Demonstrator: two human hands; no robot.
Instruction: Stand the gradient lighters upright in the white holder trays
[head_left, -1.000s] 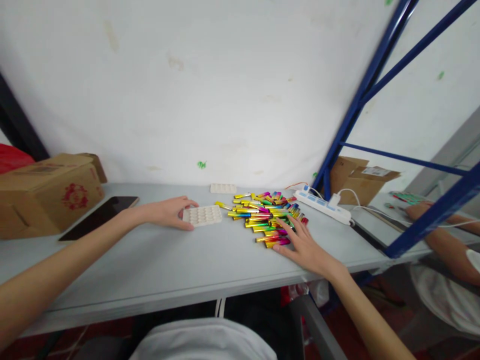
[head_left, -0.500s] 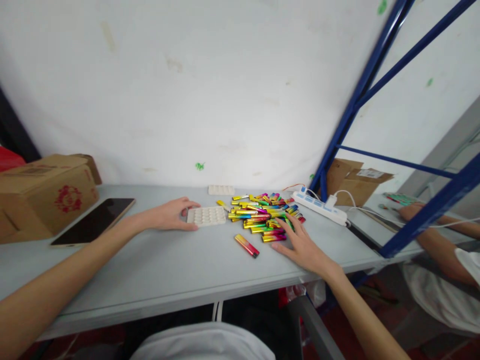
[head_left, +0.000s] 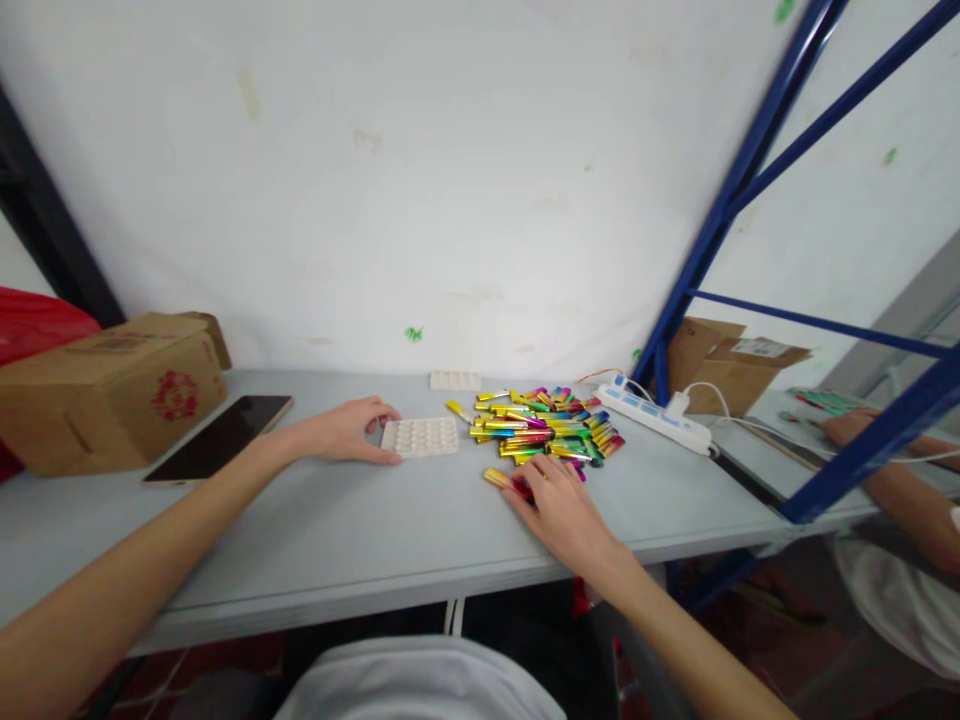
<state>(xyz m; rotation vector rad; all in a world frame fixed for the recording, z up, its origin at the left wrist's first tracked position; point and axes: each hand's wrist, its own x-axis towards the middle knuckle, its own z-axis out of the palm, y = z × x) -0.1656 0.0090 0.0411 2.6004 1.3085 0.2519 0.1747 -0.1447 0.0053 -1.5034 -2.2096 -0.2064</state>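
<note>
On the grey tabletop, a white tray (head_left: 421,437) with rows of small pockets lies flat. My left hand (head_left: 352,430) grips its left end, thumb at the near corner and fingers at the far one. My right hand (head_left: 559,500) is closed around the dark end of a yellow-and-red lighter (head_left: 495,478), whose yellow end sticks out to the left. Just beyond that hand, a loose pile of shiny multicoloured lighters (head_left: 536,422) spreads over the table. One yellow lighter (head_left: 459,411) lies between the tray and the pile.
Another white tray (head_left: 455,380) rests against the wall. To the left are a dark tablet (head_left: 217,440) and a cardboard box (head_left: 112,390). A white power strip (head_left: 656,417) with cables and a blue metal frame (head_left: 701,240) stand right. A co-worker's arm (head_left: 896,490) shows beyond the frame.
My right hand has moved left and nearer from the pile's edge onto the separate yellow-and-red lighter and closed on it. My left hand stays at the tray. The view has shifted slightly.
</note>
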